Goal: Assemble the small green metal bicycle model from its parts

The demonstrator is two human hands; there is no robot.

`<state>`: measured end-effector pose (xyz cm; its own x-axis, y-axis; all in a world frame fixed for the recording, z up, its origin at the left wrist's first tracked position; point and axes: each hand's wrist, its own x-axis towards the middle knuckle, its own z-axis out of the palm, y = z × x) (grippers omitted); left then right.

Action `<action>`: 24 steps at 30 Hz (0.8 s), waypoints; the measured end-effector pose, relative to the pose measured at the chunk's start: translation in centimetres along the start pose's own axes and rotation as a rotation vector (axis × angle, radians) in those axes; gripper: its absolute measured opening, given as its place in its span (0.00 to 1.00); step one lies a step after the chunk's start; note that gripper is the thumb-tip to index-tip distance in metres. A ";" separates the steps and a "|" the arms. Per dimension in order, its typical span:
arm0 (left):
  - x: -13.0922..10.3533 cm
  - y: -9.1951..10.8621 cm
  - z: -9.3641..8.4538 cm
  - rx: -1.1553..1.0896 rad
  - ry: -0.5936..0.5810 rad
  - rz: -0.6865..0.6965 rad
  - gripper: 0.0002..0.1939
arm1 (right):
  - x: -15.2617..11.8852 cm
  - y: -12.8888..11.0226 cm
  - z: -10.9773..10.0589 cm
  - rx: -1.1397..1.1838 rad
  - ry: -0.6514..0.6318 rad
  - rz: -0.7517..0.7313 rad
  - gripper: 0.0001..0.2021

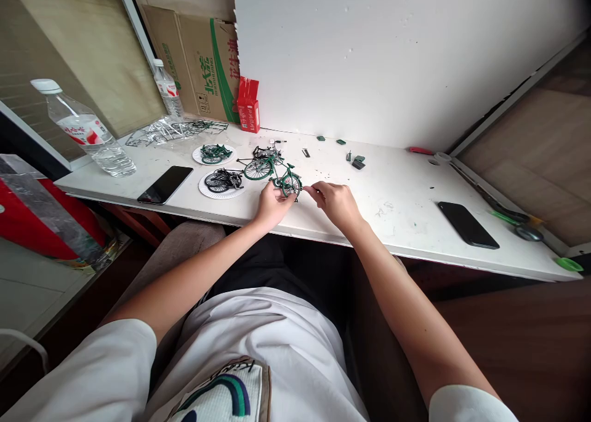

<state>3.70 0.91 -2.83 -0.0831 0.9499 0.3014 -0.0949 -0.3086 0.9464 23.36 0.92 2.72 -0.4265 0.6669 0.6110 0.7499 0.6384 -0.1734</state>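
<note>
A green model bicycle [277, 177] with dark spoked wheels is held just above the front part of the white table. My left hand [273, 205] is closed around its lower frame, near the wheel on the right. At that wheel's right edge, my right hand [336, 202] has thumb and forefinger pinched together. Whatever lies between those fingertips is too small to make out. Left of the model, one white paper plate [202, 184] bears black bicycle parts [223, 179], and another plate [196, 154] behind it bears green bicycle parts [215, 154].
Behind the model lie more dark parts [266, 153]. Small green pieces [358, 161] are scattered at the back. Phones lie at left [165, 184] and right [468, 224]. Water bottles [92, 133], a red box [249, 107] and a carton [198, 65] stand at the left and back.
</note>
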 end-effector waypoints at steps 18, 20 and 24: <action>-0.3 -0.4 -0.1 0.100 0.045 0.018 0.23 | -0.7 -0.1 0.7 0.010 -0.131 -0.004 0.16; -0.2 -0.6 -0.1 0.094 0.062 0.016 0.24 | -0.7 0.2 0.7 0.082 -0.138 -0.053 0.13; 0.0 -0.6 -0.2 0.082 0.072 0.009 0.25 | -0.7 0.5 0.7 0.111 -0.161 -0.099 0.08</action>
<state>3.52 1.07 -3.46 -0.1552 0.9400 0.3037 -0.0130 -0.3094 0.9509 23.64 1.06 1.66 -0.5771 0.6459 0.4998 0.6438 0.7363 -0.2081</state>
